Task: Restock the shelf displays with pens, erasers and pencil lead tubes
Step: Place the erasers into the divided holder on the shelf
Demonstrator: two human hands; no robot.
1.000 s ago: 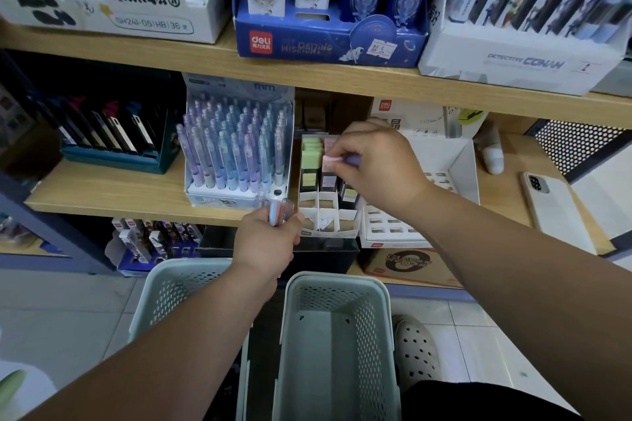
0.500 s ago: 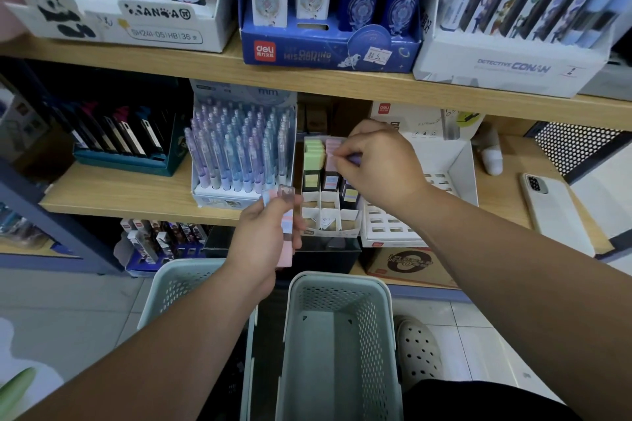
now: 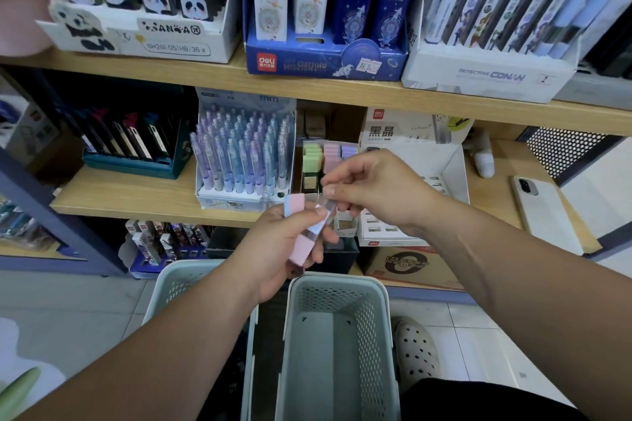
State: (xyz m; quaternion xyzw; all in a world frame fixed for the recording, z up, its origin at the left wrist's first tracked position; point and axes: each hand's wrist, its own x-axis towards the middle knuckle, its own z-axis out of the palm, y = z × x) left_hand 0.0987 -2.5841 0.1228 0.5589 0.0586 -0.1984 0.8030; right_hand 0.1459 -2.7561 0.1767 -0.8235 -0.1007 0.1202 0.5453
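Head view is showing the job partly done. The pen box [image 3: 242,154], left of the middle, is looking full of pale blue and purple pens. Just to its right, the small tray [image 3: 345,227] is holding green, pink and purple pieces in its back slots. Its front slots are looking bare, so I am guessing more filling is left. The white box [image 3: 455,164] to the right of the tray is also showing many open slots.

The left hand [image 3: 273,258], in the middle of the frame, is gripping a small bunch of sticks [image 3: 302,243], with its fingers curling round them. I am counting about 3: 1 pink, 1 pink and blue, 1 clear. They are short and boxy, in soft colours. They are tilting up to the right, in the air just in front of the tray. I cannot tell if they are erasers or lead tubes.

The right hand [image 3: 379,191], just right of them, is pinching the top end of the clear stick with its thumb and a finger. My guess is that 1 stick is going to the tray next.

A grey basket [image 3: 372,335] is sitting at the bottom of the frame, under the hands.
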